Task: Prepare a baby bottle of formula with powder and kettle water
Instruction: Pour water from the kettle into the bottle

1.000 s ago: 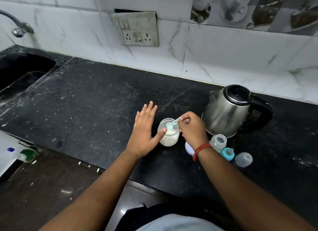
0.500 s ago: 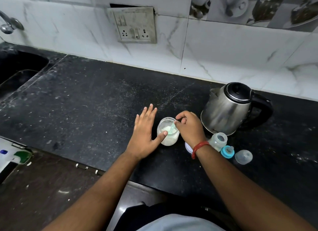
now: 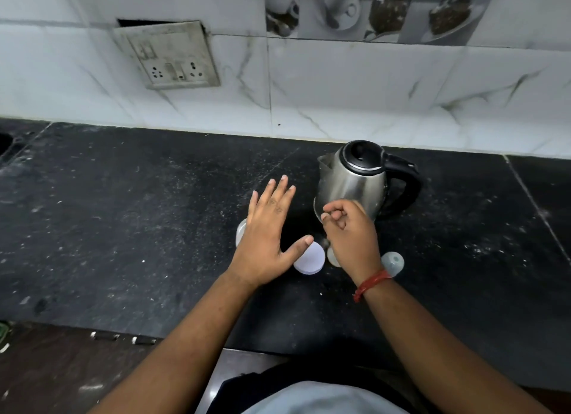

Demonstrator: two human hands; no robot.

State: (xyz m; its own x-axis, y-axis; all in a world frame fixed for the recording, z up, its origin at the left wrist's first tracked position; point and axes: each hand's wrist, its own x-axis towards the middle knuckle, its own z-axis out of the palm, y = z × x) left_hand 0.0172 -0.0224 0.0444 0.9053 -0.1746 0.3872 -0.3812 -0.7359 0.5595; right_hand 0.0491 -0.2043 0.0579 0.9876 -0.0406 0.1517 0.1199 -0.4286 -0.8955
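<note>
Head view, looking down on black countertop [image 3: 123, 216] with pale speckles. Left hand [image 3: 265, 231] at frame centre, flat, fingers straight and spread, thumb out to the right, gripping nothing. Peeking out at its left edge a sliver of pale round container [image 3: 240, 231], mostly hidden under the palm; cannot tell whether touched. White round lid [image 3: 310, 257] lying flat on counter just below the thumb tip, close to it. Right hand [image 3: 349, 231] right of centre, fingers curled in, thumb against forefinger as if pinching; whatever is pinched hidden or too small, cannot tell. Red thread band [image 3: 372, 284] on right wrist. Steel kettle [image 3: 352, 180] with black lid and handle upright just above the right hand, upper right of centre, handle pointing right. Clear dome cap [image 3: 393, 262] on counter right of the right wrist. Another pale round piece [image 3: 333, 257] partly hidden at left edge of right hand, unclear what. Marbled white tile wall across the top; socket plate [image 3: 170, 55] upper left, tilted. Light-coloured shirt [image 3: 324, 398] at bottom edge.
</note>
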